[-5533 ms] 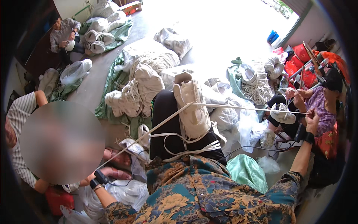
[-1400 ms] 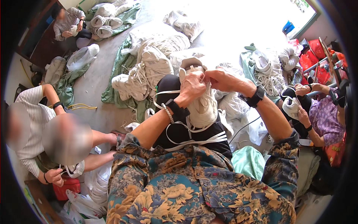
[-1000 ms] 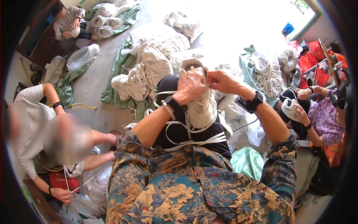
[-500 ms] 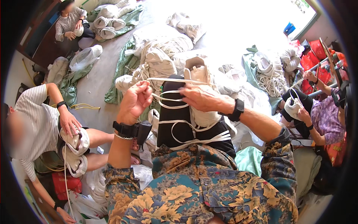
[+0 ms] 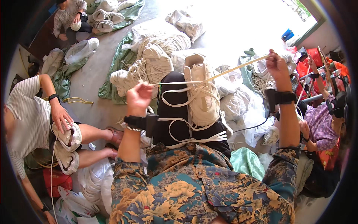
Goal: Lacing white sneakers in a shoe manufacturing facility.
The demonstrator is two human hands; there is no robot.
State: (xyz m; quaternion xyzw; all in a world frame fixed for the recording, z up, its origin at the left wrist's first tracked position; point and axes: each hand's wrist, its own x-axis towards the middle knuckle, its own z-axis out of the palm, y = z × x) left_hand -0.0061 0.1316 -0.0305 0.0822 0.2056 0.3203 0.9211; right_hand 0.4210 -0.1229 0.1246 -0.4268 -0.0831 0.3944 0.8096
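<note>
Hands have spread wide apart: left hand (image 5: 138, 98) and right hand (image 5: 276, 64) each pinch the white lace (image 5: 223, 73) taut; the white shoe (image 5: 202, 90) lies lengthwise on the knee, toe pointing away.

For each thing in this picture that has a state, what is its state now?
left hand: raised, closed on one end of the lace
right hand: raised far to the right, closed on the other end
white lace: pulled tight between both hands
white shoe: resting on the knee, sole away, lace threaded and loose loops hanging
shoe pair: pressed together under a co-worker's hand
</note>
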